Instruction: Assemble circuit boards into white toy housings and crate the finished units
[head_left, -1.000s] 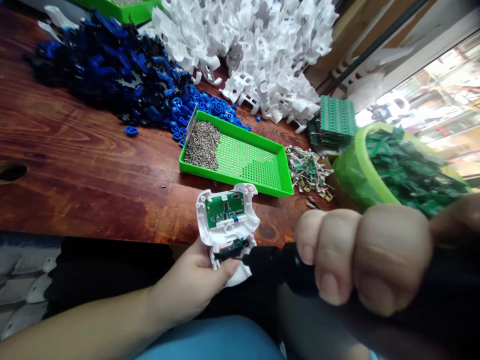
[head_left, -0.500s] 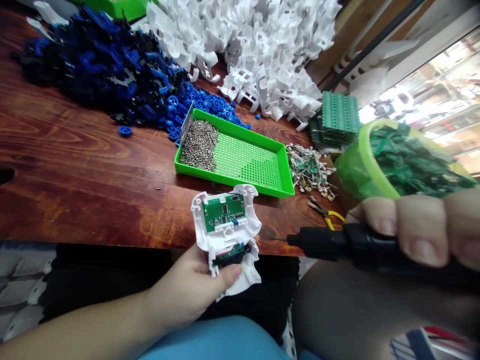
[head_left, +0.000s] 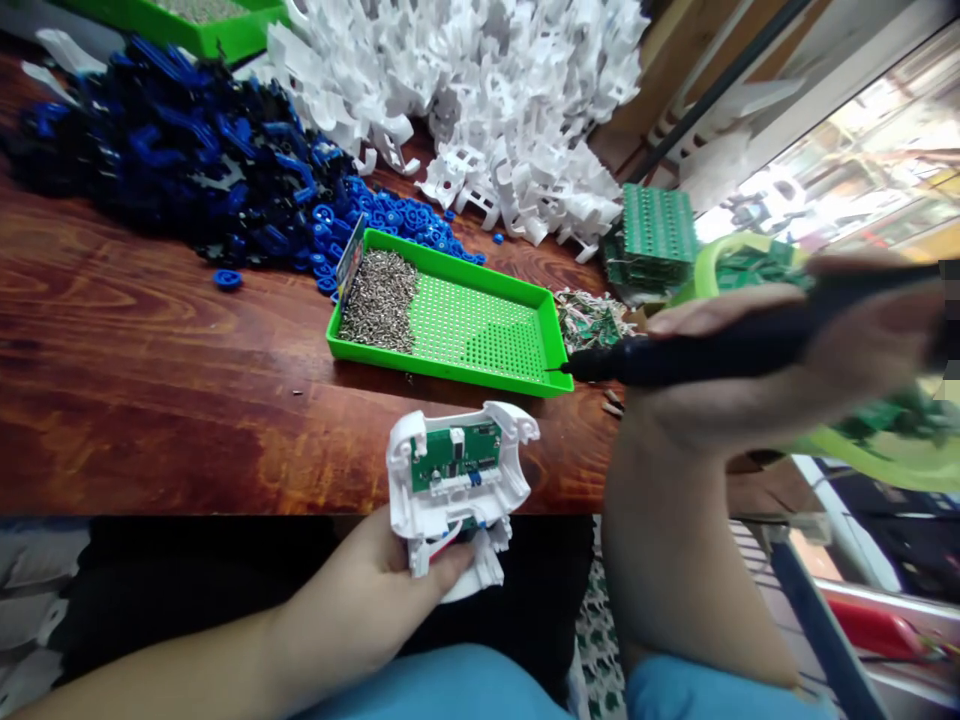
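Observation:
My left hand [head_left: 405, 570] is closed around a white plastic housing [head_left: 514, 480] near the table's front edge, thumb on its lower part. Inside its upper part sits a green circuit board [head_left: 442, 465] with chips and connectors; red and white wires run below it. My right hand [head_left: 757, 380], smeared by motion, grips a black electric screwdriver [head_left: 675, 360]. The thin bit points left, over the right end of a green tray [head_left: 450, 370]. Small metal screws [head_left: 379, 300] are heaped in the tray's left part.
Blue and black plastic parts [head_left: 180, 150] are piled at the back left, white shells [head_left: 480, 90] behind the tray. To the right are stacked green boards [head_left: 658, 225], small wired parts [head_left: 589, 318] and a yellow-green tub [head_left: 705, 265] of boards. One loose screw [head_left: 298, 392] lies on the table [head_left: 187, 430].
My right hand has moved the screwdriver up and away from me, its bit now over the tray's right end. My left hand has tilted the housing and lowered it slightly.

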